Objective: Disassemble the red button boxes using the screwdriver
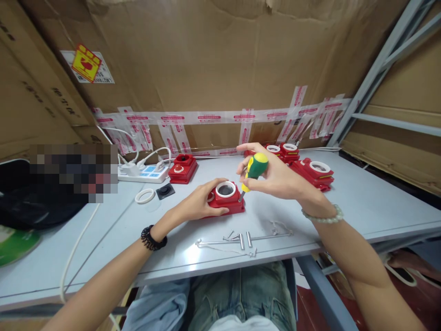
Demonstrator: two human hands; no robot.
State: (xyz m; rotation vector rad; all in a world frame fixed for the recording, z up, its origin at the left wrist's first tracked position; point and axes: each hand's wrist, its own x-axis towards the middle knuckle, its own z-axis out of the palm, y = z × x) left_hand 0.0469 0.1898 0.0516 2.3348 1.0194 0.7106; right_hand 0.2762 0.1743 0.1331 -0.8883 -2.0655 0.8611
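A red plastic housing (234, 208) with a white ring (218, 189) round its dark round window lies on the table in front of me. My left hand (203, 200) grips it from the left, fingers over the far side and thumb along the near side. In my right hand (272, 172) is a green and yellow screwdriver (257, 166), pinched by the handle and tilted. Its shaft points down at the housing's right corner; whether the tip sits in a screw is too small to tell. Metal rods and pins (241, 241) and small screws lie nearer me.
More red housings (312, 172) stand at the back right, and another red housing (183, 169) at the back left. Beside a white power strip (146, 174) lie a loose white ring (145, 196) and a black square part (165, 191). A cardboard wall (213, 69) closes off the back.
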